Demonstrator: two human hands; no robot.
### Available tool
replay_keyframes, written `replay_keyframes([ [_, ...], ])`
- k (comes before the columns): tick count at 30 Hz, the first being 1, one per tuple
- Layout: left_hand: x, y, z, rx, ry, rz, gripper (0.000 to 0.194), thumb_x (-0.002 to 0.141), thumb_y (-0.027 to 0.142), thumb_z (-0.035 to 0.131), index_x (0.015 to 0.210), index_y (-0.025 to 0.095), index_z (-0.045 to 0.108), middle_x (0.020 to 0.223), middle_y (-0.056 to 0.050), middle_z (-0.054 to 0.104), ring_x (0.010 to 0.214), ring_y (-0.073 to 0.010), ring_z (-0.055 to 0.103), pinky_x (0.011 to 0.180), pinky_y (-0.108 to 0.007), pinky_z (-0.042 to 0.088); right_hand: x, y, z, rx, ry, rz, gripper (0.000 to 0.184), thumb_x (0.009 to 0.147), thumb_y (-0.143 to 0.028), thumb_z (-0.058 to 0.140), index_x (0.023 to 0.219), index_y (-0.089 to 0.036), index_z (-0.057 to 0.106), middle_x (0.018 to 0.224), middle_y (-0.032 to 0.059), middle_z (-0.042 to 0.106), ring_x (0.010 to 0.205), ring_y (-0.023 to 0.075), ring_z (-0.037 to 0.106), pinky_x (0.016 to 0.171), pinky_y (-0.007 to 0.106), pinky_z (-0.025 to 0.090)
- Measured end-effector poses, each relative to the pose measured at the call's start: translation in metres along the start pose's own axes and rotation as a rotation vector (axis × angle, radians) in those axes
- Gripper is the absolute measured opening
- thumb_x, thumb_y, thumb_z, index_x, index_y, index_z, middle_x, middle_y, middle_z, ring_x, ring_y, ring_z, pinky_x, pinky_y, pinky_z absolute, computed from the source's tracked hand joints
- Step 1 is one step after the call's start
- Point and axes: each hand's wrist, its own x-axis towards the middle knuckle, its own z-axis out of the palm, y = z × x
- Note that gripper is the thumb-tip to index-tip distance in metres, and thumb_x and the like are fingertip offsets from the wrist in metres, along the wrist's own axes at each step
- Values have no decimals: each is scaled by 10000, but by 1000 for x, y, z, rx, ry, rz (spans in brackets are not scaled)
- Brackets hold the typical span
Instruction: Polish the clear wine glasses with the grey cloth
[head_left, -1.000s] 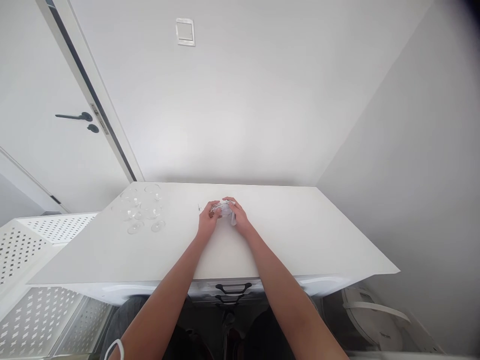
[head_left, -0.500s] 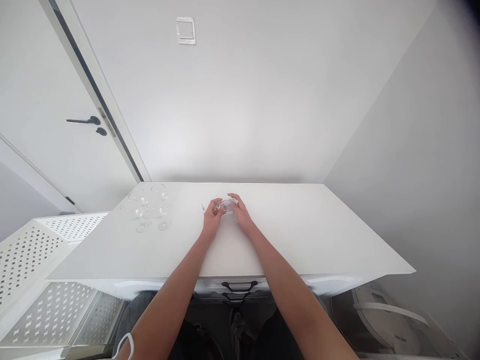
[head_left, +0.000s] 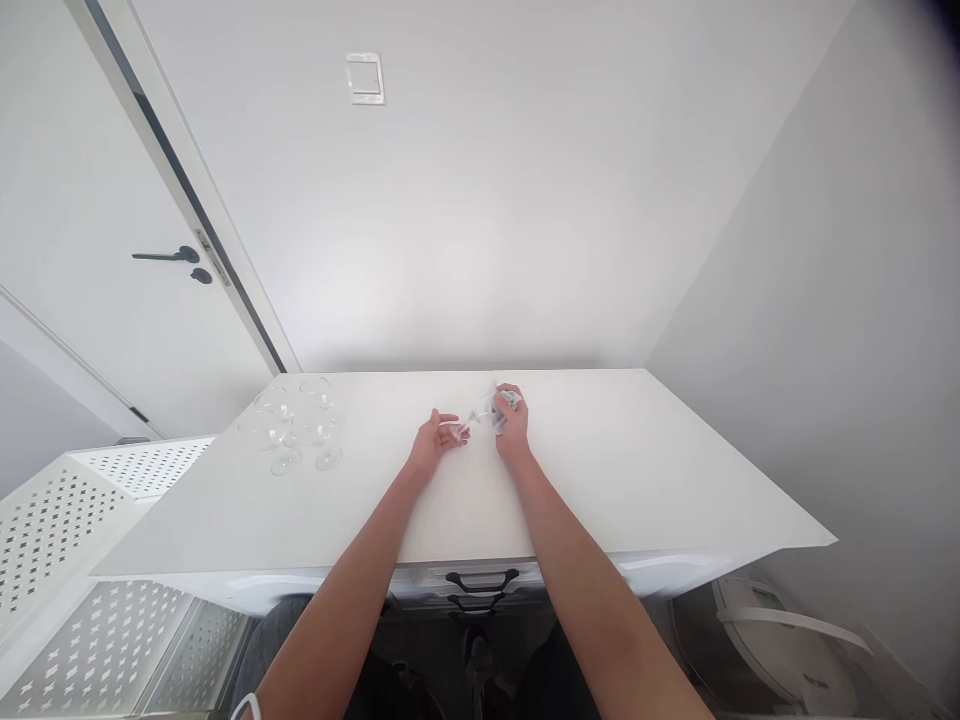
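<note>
On the white tabletop [head_left: 600, 480], my right hand [head_left: 511, 420] is closed around the bowl of a clear stemmed glass [head_left: 480, 415] and a small pale cloth [head_left: 501, 410]. The glass lies tilted, with its stem and foot pointing left. My left hand [head_left: 439, 437] is beside it, palm up and fingers loosely spread, with its fingertips at the glass's foot. Several other clear stemmed glasses [head_left: 300, 430] stand in a group at the table's left rear.
A white door with a dark handle [head_left: 169, 257] stands at the left and a wall switch [head_left: 366, 78] above. A white perforated rack [head_left: 82, 500] sits left of the table. Black drawer handles [head_left: 480, 582] are under the front edge and a white appliance [head_left: 787, 650] is at the lower right.
My hands have come apart. The right hand has carried the glass bowl and cloth to the right, and the left hand has opened, staying at the foot of the glass.
</note>
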Motion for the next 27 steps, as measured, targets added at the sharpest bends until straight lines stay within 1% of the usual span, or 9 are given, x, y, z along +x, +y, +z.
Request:
replay_keyframes([
  [3, -5, 5, 5, 51, -148, -74, 537, 855, 644, 655, 961, 118, 655, 819, -125, 732, 753, -229, 706, 839, -424, 551, -8, -1, 12, -134, -128, -11, 218, 813, -396, 751, 872, -217, 641, 721, -42, 525, 603, 90, 455, 558, 213, 381],
  [6, -13, 10, 10, 175, -284, -101, 483, 795, 490, 796, 1095, 141, 646, 844, -100, 734, 732, -211, 691, 814, -401, 532, -12, -2, 19, -162, -74, -28, 251, 871, -465, 703, 871, -220, 649, 749, -34, 566, 605, 89, 456, 557, 213, 390],
  [9, -16, 9, 10, 216, -380, -110, 528, 817, 465, 783, 1220, 160, 634, 939, -118, 732, 829, -232, 704, 857, -411, 513, -9, -1, 17, -97, -43, -23, 254, 881, -473, 705, 928, -229, 656, 791, -30, 622, 639, 93, 527, 592, 211, 452],
  [11, -14, 5, 8, 211, -367, -66, 479, 841, 468, 754, 1192, 159, 652, 909, -94, 701, 808, -208, 681, 838, -385, 500, -3, 2, 13, 39, 11, 25, 273, 905, -495, 670, 999, -239, 652, 862, -12, 678, 734, 117, 620, 665, 238, 525],
  [14, -8, -1, 5, 208, -237, 46, 431, 879, 471, 705, 1186, 174, 645, 814, -25, 618, 717, -148, 604, 799, -344, 480, 8, 7, 3, 250, 212, 163, 266, 976, -501, 554, 1032, -251, 627, 1004, 20, 734, 907, 159, 698, 762, 323, 600],
  [16, -7, -2, 5, 209, -149, 121, 427, 903, 482, 666, 1212, 190, 625, 797, -6, 584, 708, -138, 578, 808, -342, 477, 13, 10, -1, 285, 337, 275, 232, 1001, -466, 524, 1023, -255, 618, 1060, 22, 740, 925, 159, 712, 752, 341, 618],
  [18, -8, -1, 6, 226, -105, 186, 430, 919, 490, 637, 1239, 206, 604, 802, -2, 579, 718, -143, 578, 821, -350, 479, 13, 11, -1, 276, 356, 327, 216, 1001, -459, 536, 1035, -263, 620, 1084, 15, 737, 905, 149, 715, 716, 316, 618],
  [24, -12, -3, 11, 347, -223, 315, 439, 957, 488, 576, 1295, 207, 586, 764, 0, 571, 712, -160, 582, 820, -361, 478, -9, 6, 19, 242, -24, 238, 366, 969, -597, 516, 1059, -268, 651, 1005, 16, 709, 823, 151, 679, 652, 264, 562],
  [27, -7, -9, 8, 360, -119, 333, 365, 941, 502, 589, 1124, 192, 647, 753, -5, 578, 714, -165, 571, 815, -357, 472, -20, 4, 27, 150, -214, 314, 491, 950, -657, 459, 1115, -239, 657, 984, 68, 709, 829, 224, 671, 618, 334, 551],
])
